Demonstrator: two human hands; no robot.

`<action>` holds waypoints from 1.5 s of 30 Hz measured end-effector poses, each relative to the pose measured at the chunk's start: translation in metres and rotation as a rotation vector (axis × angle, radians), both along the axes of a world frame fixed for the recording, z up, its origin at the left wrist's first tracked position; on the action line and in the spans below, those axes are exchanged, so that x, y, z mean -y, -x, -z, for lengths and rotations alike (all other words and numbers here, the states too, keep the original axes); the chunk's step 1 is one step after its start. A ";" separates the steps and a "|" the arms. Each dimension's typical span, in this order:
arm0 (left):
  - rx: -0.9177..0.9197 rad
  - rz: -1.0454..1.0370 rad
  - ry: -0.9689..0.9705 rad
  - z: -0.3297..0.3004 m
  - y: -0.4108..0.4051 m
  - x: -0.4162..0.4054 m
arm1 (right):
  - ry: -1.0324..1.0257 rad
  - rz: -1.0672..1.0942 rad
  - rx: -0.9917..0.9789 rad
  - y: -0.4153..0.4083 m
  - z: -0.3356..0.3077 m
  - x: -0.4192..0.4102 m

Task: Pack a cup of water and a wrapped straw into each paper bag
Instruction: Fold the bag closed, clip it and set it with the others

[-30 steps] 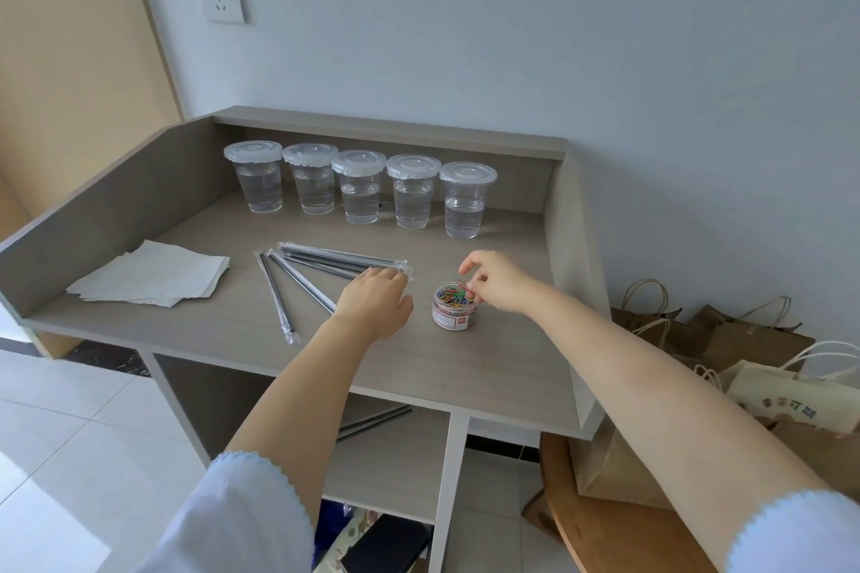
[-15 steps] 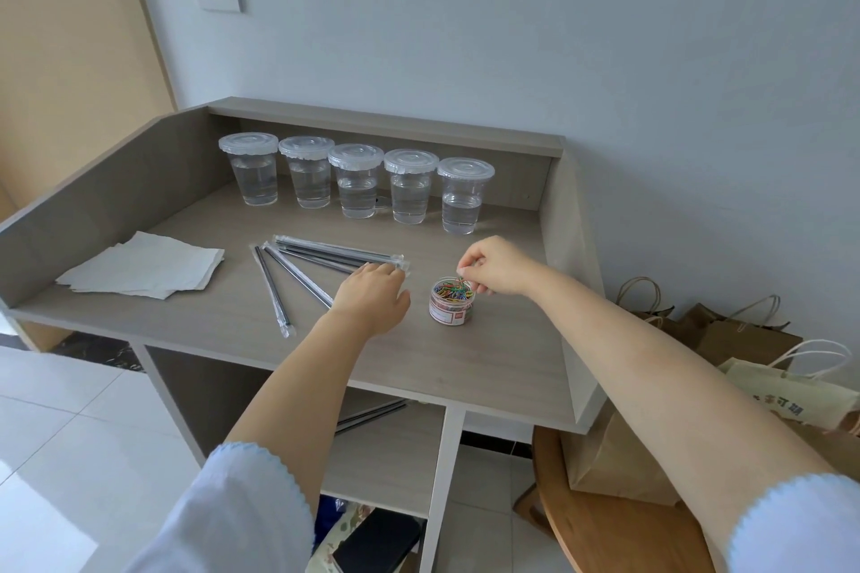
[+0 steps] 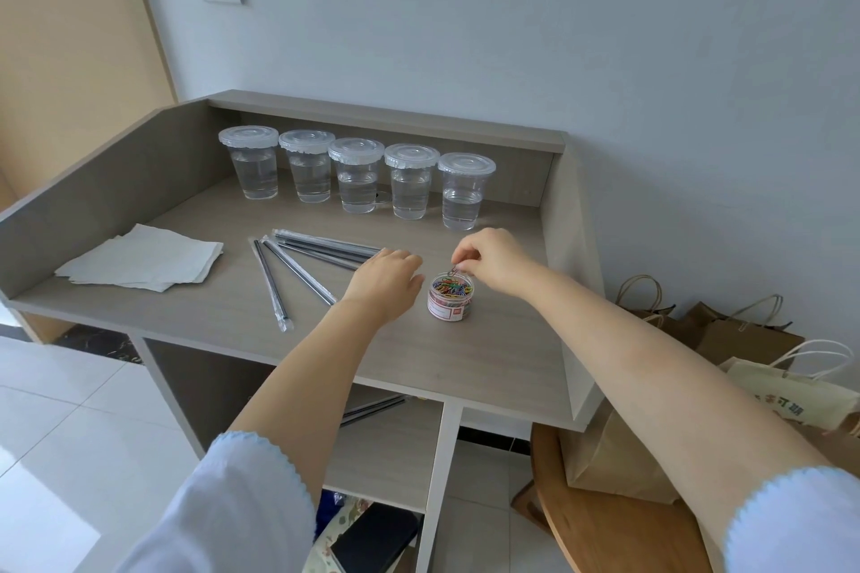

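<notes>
Several lidded clear cups of water (image 3: 357,176) stand in a row at the back of the grey desk (image 3: 488,354). Several wrapped black straws (image 3: 298,268) lie fanned out in front of them. My left hand (image 3: 385,281) rests on the desk over the straws' right ends, fingers loosely curled. My right hand (image 3: 488,258) pinches a paper clip (image 3: 452,271) just above a small round tub of coloured paper clips (image 3: 450,297). Brown paper bags (image 3: 726,326) stand on the floor to the right of the desk.
A stack of white napkins (image 3: 144,261) lies at the desk's left. A round wooden stool (image 3: 605,521) sits at the lower right, with a cream printed bag (image 3: 791,391) beside it. More straws (image 3: 372,407) lie on the shelf below. The desk has raised side walls.
My right hand has risen from the tub's rim with a paper clip pinched between its fingertips. My left hand has stayed by the straws.
</notes>
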State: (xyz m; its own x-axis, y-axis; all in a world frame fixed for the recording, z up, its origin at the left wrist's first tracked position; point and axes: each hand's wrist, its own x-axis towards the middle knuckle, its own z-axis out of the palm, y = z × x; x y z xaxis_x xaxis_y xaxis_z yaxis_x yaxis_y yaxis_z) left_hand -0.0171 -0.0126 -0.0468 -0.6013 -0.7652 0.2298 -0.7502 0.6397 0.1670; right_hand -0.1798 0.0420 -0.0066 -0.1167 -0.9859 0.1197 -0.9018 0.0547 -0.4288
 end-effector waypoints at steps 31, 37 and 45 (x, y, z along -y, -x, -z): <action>-0.704 -0.071 -0.516 -0.018 0.036 -0.014 | -0.009 0.116 0.663 0.006 -0.002 -0.006; -0.621 -0.043 -0.431 -0.015 0.036 -0.012 | -0.022 0.091 0.662 0.006 -0.005 -0.007; -0.582 0.000 -0.273 -0.011 0.040 -0.014 | -0.042 0.124 0.641 0.004 -0.006 -0.005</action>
State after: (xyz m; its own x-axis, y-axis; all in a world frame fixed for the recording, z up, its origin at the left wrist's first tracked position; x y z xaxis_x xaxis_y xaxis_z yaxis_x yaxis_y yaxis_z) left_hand -0.0575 0.0015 -0.0354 -0.4366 -0.8426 0.3153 -0.4879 0.5162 0.7040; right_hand -0.1833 0.0475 -0.0006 -0.2651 -0.9629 -0.0498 -0.4542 0.1702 -0.8745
